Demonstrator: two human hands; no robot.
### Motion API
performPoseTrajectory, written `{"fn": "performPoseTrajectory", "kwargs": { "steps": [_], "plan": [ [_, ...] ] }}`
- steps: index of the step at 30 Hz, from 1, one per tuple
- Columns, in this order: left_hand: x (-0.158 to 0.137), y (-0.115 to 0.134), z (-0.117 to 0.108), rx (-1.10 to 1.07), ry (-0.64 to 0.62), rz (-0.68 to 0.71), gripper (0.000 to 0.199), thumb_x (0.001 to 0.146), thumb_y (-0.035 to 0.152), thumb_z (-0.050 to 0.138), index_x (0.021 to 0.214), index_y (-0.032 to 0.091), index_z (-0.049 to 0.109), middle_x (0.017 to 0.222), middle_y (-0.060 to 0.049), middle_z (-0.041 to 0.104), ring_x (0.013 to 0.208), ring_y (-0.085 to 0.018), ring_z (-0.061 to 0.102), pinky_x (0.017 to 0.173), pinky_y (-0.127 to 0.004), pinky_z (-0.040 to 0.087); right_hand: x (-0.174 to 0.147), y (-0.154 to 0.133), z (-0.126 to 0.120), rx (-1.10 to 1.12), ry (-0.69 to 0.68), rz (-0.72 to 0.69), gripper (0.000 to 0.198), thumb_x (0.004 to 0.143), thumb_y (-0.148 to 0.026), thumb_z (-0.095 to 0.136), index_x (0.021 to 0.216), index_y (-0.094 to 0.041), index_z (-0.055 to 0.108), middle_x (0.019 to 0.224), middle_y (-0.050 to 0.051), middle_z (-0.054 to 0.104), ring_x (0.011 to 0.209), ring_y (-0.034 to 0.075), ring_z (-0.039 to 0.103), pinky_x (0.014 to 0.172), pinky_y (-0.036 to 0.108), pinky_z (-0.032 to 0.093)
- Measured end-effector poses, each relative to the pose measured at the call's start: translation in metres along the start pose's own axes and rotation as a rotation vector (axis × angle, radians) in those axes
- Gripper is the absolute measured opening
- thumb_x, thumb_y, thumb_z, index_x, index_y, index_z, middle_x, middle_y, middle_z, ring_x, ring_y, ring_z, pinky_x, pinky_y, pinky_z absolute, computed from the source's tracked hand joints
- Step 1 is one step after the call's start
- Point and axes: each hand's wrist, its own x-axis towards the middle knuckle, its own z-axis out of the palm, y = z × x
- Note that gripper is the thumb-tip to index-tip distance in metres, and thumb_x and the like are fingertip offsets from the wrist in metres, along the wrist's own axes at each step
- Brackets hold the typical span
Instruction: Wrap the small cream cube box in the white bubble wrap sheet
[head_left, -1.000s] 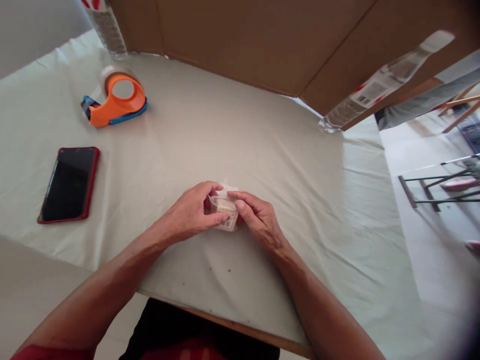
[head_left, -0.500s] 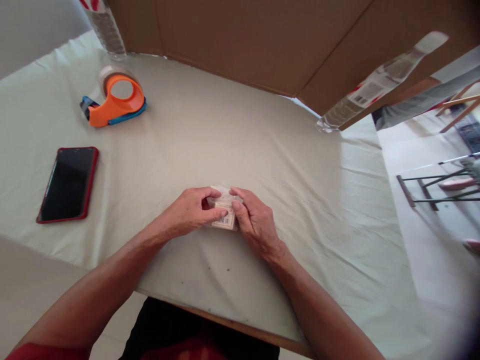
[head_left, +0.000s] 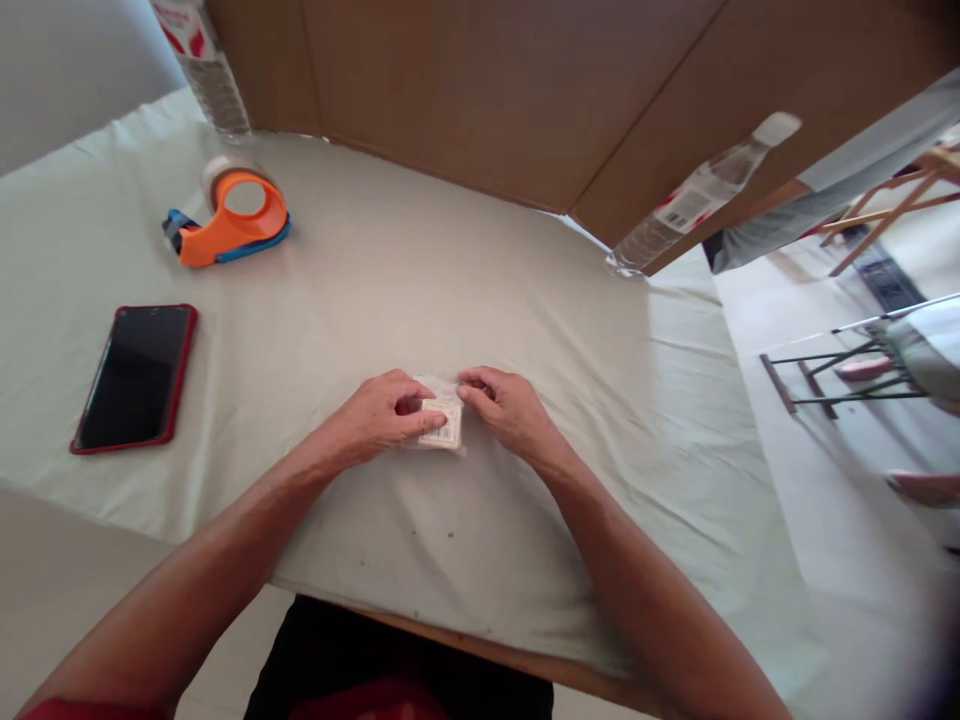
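A small pale packet (head_left: 451, 430) with a printed label and barcode-like marks lies on the cloth near the front of the table. Clear plastic wrap (head_left: 442, 386) surrounds it and sticks out at its far edge. My left hand (head_left: 386, 412) is closed on the packet from the left, thumb across the label and fingers on its far side. At the packet's far right corner, my right hand (head_left: 501, 402) pinches the edge of the plastic between thumb and forefinger. Most of the packet's left part is hidden under my left hand.
An orange and blue tape dispenser (head_left: 236, 220) and a phone in a red case (head_left: 136, 378) lie to the left. Water bottles (head_left: 694, 200) stand left and right against a brown cardboard panel (head_left: 465, 100). Beyond the table's right side are a folding stand (head_left: 832, 380) and a person's feet (head_left: 926, 488).
My right hand has shifted from the packet's right side to the plastic's far corner, baring the packet's right edge. My left hand keeps its hold. The view has turned slightly.
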Motion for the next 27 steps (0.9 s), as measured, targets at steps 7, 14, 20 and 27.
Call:
{"fn": "performPoseTrajectory", "kwargs": {
  "steps": [7,14,20,27],
  "plan": [
    [-0.001,0.004,0.0,-0.118,-0.038,-0.119,0.056,0.076,0.046,0.07,0.125,0.018,0.064,0.092,-0.002,0.065,0.074,-0.016,0.059,0.066,-0.027,0.048,0.017,-0.001,-0.001,0.021,-0.097,0.029,0.021,0.076,-0.018,0.059,0.09,-0.017,0.074,0.072,0.001,0.07,0.065,0.014,0.058,0.065,0.026,0.044],
    [-0.003,0.006,0.0,-0.062,0.015,-0.134,0.066,0.074,0.048,0.071,0.132,0.019,0.058,0.113,-0.008,0.06,0.079,-0.017,0.059,0.072,-0.033,0.051,0.015,-0.004,-0.003,0.135,-0.195,0.04,0.019,0.075,-0.019,0.052,0.081,-0.016,0.07,0.071,0.001,0.065,0.065,0.014,0.052,0.064,0.027,0.04],
    [-0.004,0.006,0.0,0.031,0.104,-0.092,0.088,0.072,0.051,0.073,0.147,0.014,0.045,0.135,-0.016,0.055,0.115,-0.03,0.056,0.096,-0.044,0.048,0.011,-0.006,-0.006,0.223,-0.199,-0.003,0.014,0.075,-0.024,0.053,0.078,-0.018,0.065,0.074,0.0,0.062,0.069,0.014,0.05,0.064,0.027,0.038],
    [-0.004,0.011,-0.003,-0.075,-0.031,-0.129,0.094,0.073,0.05,0.07,0.153,0.014,0.035,0.124,-0.014,0.062,0.106,-0.027,0.06,0.095,-0.042,0.048,0.009,-0.008,-0.01,0.293,-0.289,-0.02,0.015,0.081,-0.026,0.051,0.079,-0.018,0.063,0.069,-0.002,0.058,0.064,0.013,0.048,0.061,0.027,0.036]
  ]
}}
